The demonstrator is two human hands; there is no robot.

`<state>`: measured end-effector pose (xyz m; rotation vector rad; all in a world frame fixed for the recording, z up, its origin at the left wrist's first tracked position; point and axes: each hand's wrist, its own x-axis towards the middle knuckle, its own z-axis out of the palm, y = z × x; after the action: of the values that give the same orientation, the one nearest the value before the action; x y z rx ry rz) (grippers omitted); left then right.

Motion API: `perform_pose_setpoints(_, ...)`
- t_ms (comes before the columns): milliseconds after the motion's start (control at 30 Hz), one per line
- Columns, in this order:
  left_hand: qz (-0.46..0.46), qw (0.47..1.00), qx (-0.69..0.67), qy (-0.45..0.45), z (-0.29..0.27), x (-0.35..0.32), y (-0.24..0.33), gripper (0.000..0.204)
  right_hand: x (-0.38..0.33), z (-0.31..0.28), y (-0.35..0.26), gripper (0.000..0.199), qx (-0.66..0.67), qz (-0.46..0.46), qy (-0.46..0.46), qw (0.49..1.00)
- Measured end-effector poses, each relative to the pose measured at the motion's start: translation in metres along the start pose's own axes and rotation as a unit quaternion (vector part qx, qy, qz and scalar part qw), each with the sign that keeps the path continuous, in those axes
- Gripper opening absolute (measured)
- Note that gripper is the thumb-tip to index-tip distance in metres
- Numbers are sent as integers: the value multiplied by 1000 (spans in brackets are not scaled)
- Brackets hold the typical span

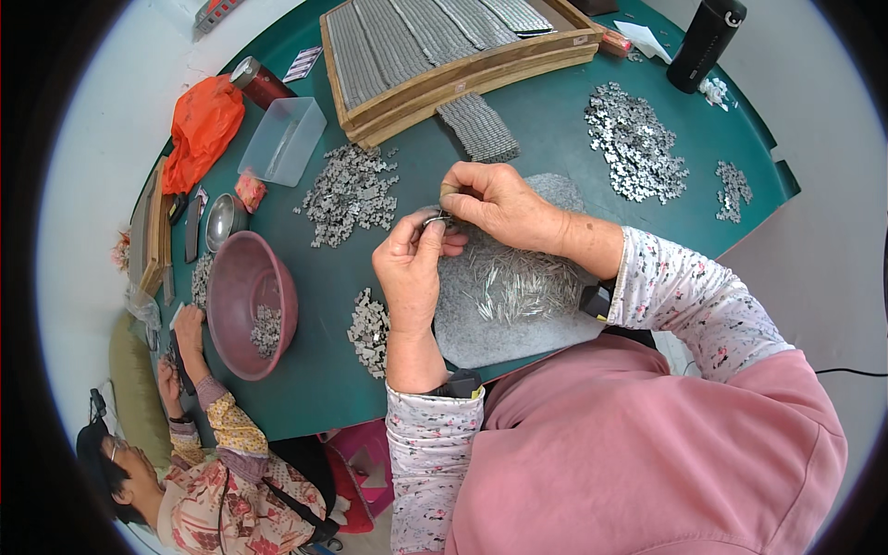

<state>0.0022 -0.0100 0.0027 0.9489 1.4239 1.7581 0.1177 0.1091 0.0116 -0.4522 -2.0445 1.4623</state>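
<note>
2 hands, left hand [410,268] and right hand [495,202], hide a tiny metal piece [433,220].

Your worktop [546,148] was dark green. A grey felt mat [490,338] lay on it before you, strewn with thin metal pins [513,282]. Heaps of small silvery metal pieces [351,192] sat left of the mat, with a smaller heap [370,331] near your edge and more [636,141] to the right. At the far side stood a wooden tray [462,79] packed with rows. To the left were a pink bowl [242,277], a clear plastic box [283,139], an orange bag [202,125], and a black bottle [706,42] far right.
</note>
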Motion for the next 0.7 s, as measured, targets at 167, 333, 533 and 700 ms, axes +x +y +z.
perform_pose_setpoints(167, 1, 1000, 2, -4, 0, -1, -1, 15, -2, 0, 0, 19, 9, 6, 20, 1000)
perform_pose_setpoints(333, 5, 1000, 10, -10, 0, -1, -1, 15, -4, 1, -5, 16, -10, 4, 24, 1000)
perform_pose_setpoints(533, 7, 999, 37, -1, 0, -2, -5, 9, -5, 1, -5, 12, -123, -114, 42, 985)
perform_pose_setpoints(700, 44, 985, 166, -8, -2, -2, -6, 12, 4, -11, -8, 9, -207, -147, -21, 967)
